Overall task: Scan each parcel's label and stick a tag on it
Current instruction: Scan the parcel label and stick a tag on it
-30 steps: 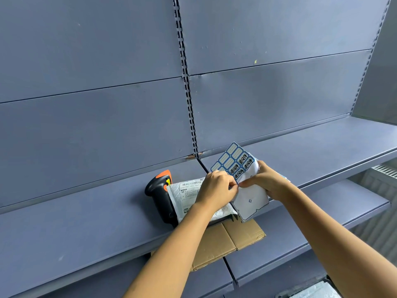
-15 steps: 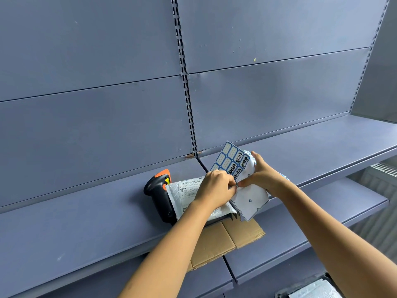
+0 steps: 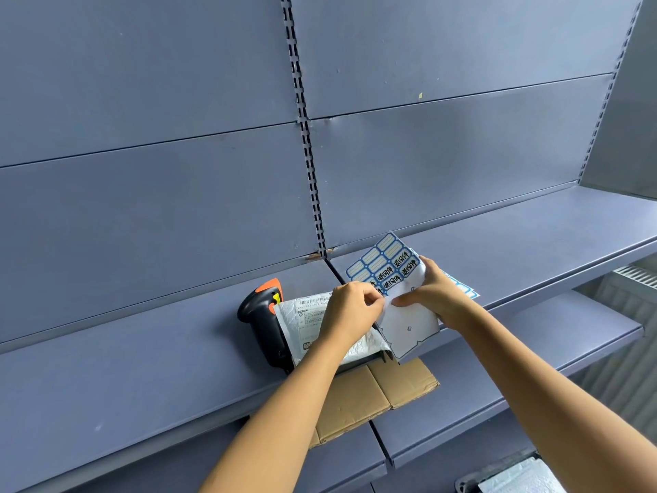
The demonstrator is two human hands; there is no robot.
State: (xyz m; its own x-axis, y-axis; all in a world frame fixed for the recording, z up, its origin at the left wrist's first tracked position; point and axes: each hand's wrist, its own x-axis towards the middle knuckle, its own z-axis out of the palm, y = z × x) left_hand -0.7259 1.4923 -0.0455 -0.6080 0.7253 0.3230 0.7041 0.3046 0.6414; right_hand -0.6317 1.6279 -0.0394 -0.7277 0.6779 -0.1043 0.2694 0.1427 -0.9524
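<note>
Clearly the step in hand is peeling a tag: both hands meet on the sticker sheet, held up just above the shelf. The right hand grips the sheet from its right side, thumb laid across the front, while the left hand pinches at the sheet's left edge with curled fingers; whether a tag is already lifted under those fingertips cannot be told. The sheet looks thin and floppy, bending where it is held. I judge a tag will be feather-light, sticky-backed and prone to curl or fold on itself, so it is best taken by one corner and kept taut. The parcel, a soft white-silver mailer that should dent and slide easily, lies on the shelf under the left wrist, touching the black-and-orange scanner on its left. Pressing a tag onto its flat, smoother area beside the shipping label seems wisest. On the sheet, blue-bordered tags carry handwritten black Chinese characters that appear to read "退回件"; the upper tags are blank with ruled lines. The shipping label shows a barcode and print too small to read. Flattened cardboard sits on the lower shelf beneath.
</note>
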